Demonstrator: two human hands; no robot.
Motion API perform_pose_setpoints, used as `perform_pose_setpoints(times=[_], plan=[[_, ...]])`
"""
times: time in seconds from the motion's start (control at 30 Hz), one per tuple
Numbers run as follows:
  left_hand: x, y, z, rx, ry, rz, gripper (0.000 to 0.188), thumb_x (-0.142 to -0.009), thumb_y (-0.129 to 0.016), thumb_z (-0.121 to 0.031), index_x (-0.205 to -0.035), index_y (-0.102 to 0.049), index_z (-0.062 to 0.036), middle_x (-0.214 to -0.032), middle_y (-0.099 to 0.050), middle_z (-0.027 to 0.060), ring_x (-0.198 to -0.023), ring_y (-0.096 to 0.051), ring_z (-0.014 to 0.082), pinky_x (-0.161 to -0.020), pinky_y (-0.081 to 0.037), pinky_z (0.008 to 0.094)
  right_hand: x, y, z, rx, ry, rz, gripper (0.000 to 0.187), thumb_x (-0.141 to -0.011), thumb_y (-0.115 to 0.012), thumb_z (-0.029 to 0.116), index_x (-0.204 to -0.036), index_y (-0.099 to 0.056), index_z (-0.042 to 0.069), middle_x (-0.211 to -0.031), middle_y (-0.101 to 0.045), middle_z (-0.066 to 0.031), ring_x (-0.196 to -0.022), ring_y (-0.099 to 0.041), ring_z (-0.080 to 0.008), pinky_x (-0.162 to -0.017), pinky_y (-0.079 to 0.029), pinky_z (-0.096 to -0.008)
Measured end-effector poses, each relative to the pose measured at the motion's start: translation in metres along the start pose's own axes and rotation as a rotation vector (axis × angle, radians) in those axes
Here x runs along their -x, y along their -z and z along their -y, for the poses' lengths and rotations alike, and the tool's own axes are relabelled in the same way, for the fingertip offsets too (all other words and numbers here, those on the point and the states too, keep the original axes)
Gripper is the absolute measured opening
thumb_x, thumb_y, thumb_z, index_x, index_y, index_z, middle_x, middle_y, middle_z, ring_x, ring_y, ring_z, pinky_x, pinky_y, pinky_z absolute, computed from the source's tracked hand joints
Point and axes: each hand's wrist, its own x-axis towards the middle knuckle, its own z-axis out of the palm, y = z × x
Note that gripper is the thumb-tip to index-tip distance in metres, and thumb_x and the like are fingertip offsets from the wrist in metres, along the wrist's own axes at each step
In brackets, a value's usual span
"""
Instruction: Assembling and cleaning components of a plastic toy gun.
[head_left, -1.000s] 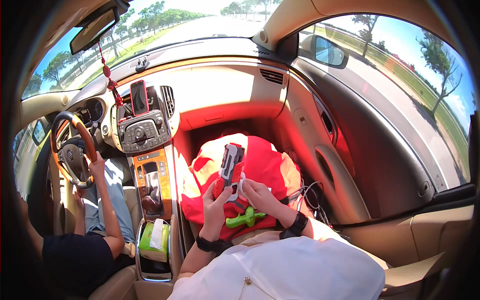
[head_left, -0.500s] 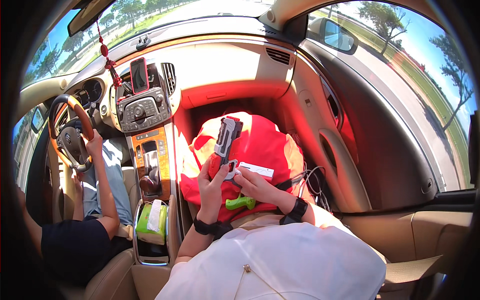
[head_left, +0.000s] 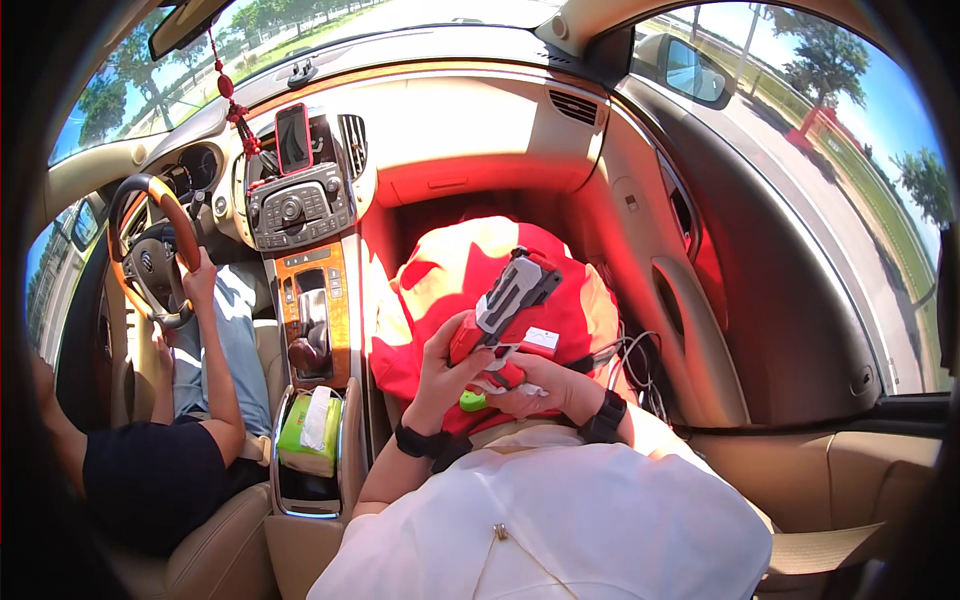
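Note:
A grey, black and red toy gun (head_left: 510, 295) is held over my lap, its barrel tilted up and to the right. My left hand (head_left: 448, 372) is closed around its red rear part. Below it, my right hand (head_left: 545, 390) curls its fingers at the lower end of the red handle, where a small whitish piece shows that I cannot make out. Just beyond the right hand, a small white object (head_left: 541, 337) lies on the red cloth (head_left: 450, 265) on my lap. A bright green piece (head_left: 472, 401) peeks out under my hands, mostly hidden.
At left, a driver's hand (head_left: 200, 280) is on the steering wheel (head_left: 183, 235). Between the seats are a gear lever (head_left: 308, 352) and a green tissue pack (head_left: 308, 432). A phone (head_left: 294, 138) stands on the dashboard. Cables (head_left: 650, 375) hang beside the door at right.
The toy gun has turned, its barrel swinging right and lower. My right hand has shifted from the trigger area down to the handle's end. The green piece is now more covered.

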Motion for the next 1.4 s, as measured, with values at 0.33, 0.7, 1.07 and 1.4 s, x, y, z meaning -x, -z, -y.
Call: perform_pose_setpoints(times=[0.33, 0.7, 1.07, 1.4], plan=[[0.001, -0.001, 0.024, 0.029, -0.096, -0.148, 0.048, -0.091, -0.061, -0.009, -0.133, -0.041, 0.0002, -0.114, -0.058, 0.0083, -0.105, -0.056, 0.0125, -0.088, -0.048, 0.0278, -0.025, -0.008, -0.010, 0.284, 0.613, -0.604, 0.034, -0.097, -0.046, 0.044, -0.101, -0.053, 0.011, -0.068, -0.050, -0.0001, -0.044, -0.039, -0.0057, -0.038, -0.028, -0.0196], [-0.005, 0.046, 0.026, -0.117, 0.191, -0.215, 0.024, -0.090, -0.062, -0.012, -0.112, -0.061, -0.0007, -0.099, -0.069, 0.0084, -0.089, -0.064, 0.0136, -0.079, -0.050, 0.0265, 0.005, 0.017, 0.017, 1.429, 0.919, -1.170, 0.027, -0.086, -0.068, 0.027, -0.087, -0.058, 0.002, -0.066, -0.056, -0.0081, -0.059, -0.052, -0.0136, -0.055, -0.041, -0.0290], [-0.017, 0.057, 0.039, -0.307, 0.361, -0.068, 0.027, -0.081, -0.074, -0.017, -0.100, -0.064, 0.0003, -0.084, -0.067, 0.0035, -0.070, -0.061, 0.0075, -0.061, -0.049, 0.0214, 0.003, 0.020, -0.007, 2.143, 0.144, -0.701, 0.036, -0.063, -0.075, 0.024, -0.095, -0.065, 0.011, -0.085, -0.061, -0.0082, -0.083, -0.062, -0.0265, -0.068, -0.050, -0.0384], [-0.018, 0.046, 0.063, -0.216, 0.456, 0.163, 0.035, -0.082, -0.070, -0.007, -0.112, -0.055, 0.0033, -0.094, -0.066, 0.0066, -0.081, -0.065, 0.0120, -0.067, -0.055, 0.0266, 0.008, 0.010, -0.003, 2.117, 0.155, -0.569, 0.030, -0.063, -0.071, 0.024, -0.088, -0.066, 0.009, -0.092, -0.060, -0.0085, -0.090, -0.060, -0.0259, -0.074, -0.051, -0.0383]])
